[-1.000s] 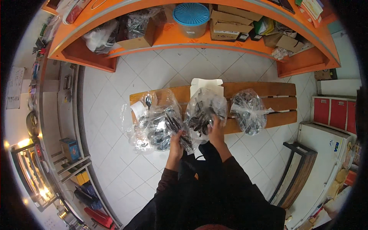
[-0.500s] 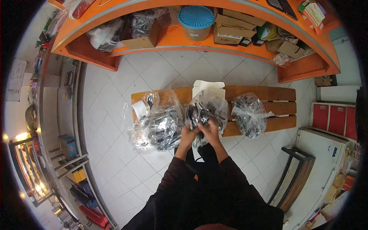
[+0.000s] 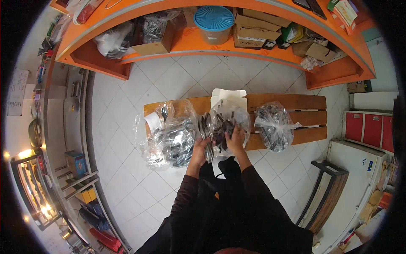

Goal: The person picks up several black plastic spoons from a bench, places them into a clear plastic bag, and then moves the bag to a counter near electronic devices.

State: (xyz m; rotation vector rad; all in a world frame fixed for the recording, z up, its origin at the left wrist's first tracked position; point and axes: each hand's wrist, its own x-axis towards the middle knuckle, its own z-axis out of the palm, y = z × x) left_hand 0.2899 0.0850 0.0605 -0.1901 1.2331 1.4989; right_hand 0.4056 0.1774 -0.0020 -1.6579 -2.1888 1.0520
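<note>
A bundle of dark spoons [image 3: 205,127] stands out from my left hand [image 3: 198,151], whose fingers are closed round its lower part. Just right of it, a clear plastic bag [image 3: 242,113] lies loose round more dark cutlery [image 3: 222,132]. My right hand [image 3: 237,142] grips this bag at its near right side; whether its fingertips also pinch cutlery is hard to make out. To the left rests a larger clear bag [image 3: 179,144] packed with dark, shiny pieces. One black spoon [image 3: 164,112] lies by that bag's far end.
A slatted wooden bench [image 3: 304,103] bears the bags and an opened white carton [image 3: 229,96]. On its right sits a knotted clear bag [image 3: 275,127] of dark pieces. Beyond stands an orange shelf [image 3: 182,42] with a blue-lidded tub [image 3: 214,25] and cardboard boxes [image 3: 251,36].
My hands have moved apart. The left has shifted slightly left with the spoon bundle, now separate from the middle bag, while the right has moved a little right along the bag.
</note>
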